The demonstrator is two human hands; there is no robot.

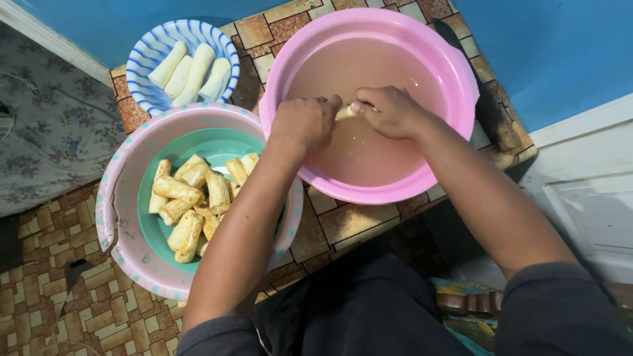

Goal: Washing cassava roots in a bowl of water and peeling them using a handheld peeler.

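Both my grips, left hand (302,124) and right hand (390,111), are closed on one pale cassava piece (345,113) over the pink basin (461,79), water underneath, at 12 o'clock.

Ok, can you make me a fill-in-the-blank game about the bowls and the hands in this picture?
1. Both hands, the left hand and the right hand, are over the big ____ basin of water.
2. The peeled white pieces lie in a bowl with white and ____ stripes.
3. The yellowish pieces sit in a basin that is ____ inside.
4. The pale piece is held between ____ hands.

Missing words: pink; blue; green; both
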